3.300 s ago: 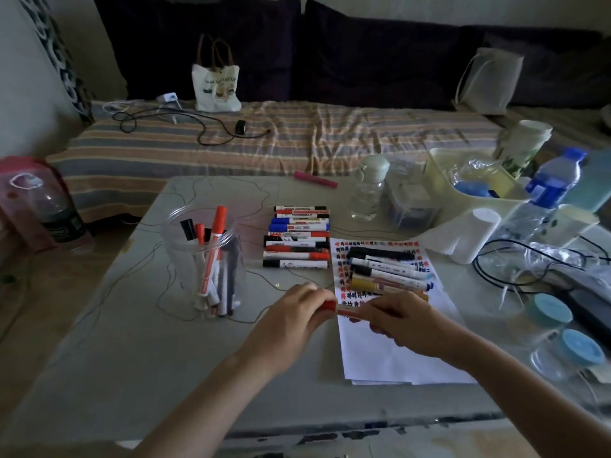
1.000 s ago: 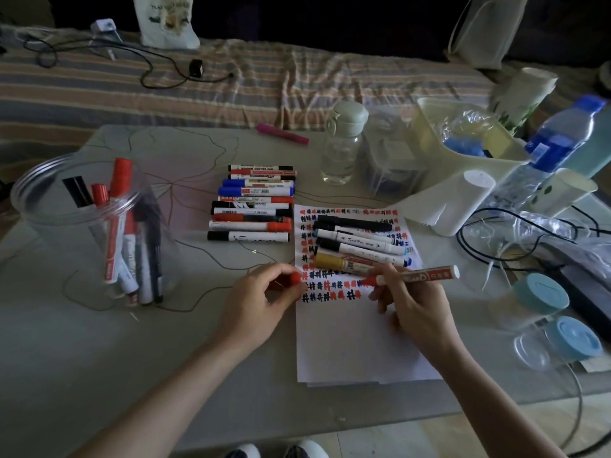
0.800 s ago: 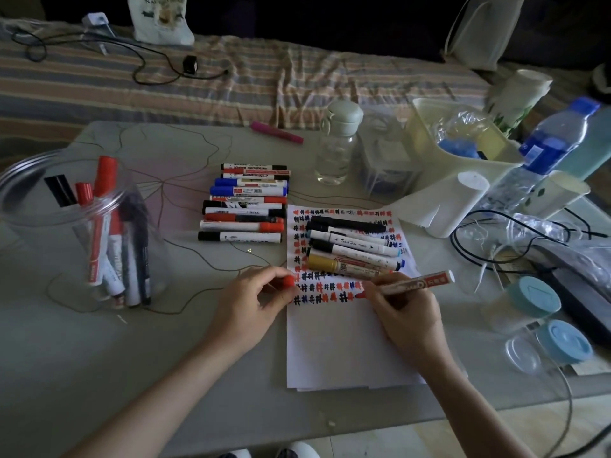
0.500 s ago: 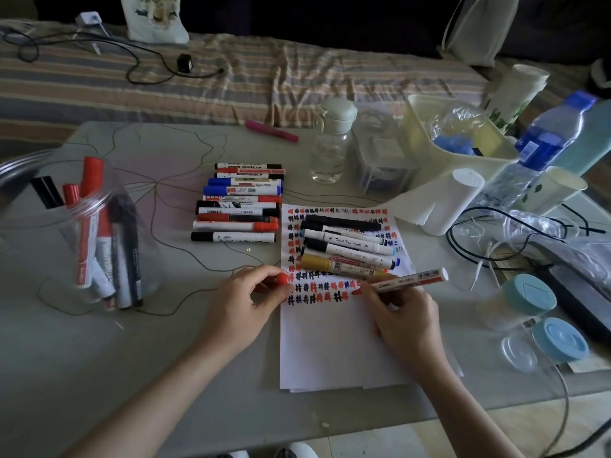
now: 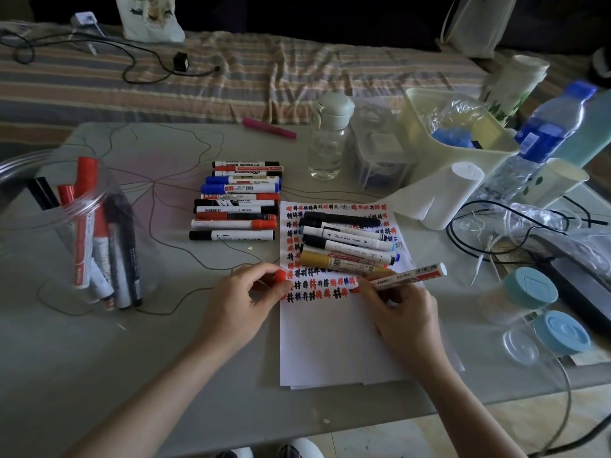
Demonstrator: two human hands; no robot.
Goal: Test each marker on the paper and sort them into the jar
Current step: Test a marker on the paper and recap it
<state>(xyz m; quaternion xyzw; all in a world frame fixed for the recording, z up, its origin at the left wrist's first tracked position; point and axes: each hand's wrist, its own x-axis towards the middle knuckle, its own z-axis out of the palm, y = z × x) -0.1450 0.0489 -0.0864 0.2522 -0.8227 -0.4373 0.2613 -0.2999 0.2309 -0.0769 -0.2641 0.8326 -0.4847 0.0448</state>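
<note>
At lower centre, a red marker [image 5: 409,276] is gripped in the curled fingers of the right hand [image 5: 401,312], its tip lowered to the paper [image 5: 334,342] at the bottom row of marks. Its red cap [image 5: 280,276] is pinched by the left hand [image 5: 241,309] at the paper's left edge. Further up, loose markers [image 5: 236,200] are laid in a row. The jar [image 5: 71,233], holding upright markers, is seen at left.

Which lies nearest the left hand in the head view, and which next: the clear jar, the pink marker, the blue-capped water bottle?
From the left hand:
1. Clear jar, to its left.
2. Pink marker, at the table's far edge.
3. Blue-capped water bottle, far right.
</note>
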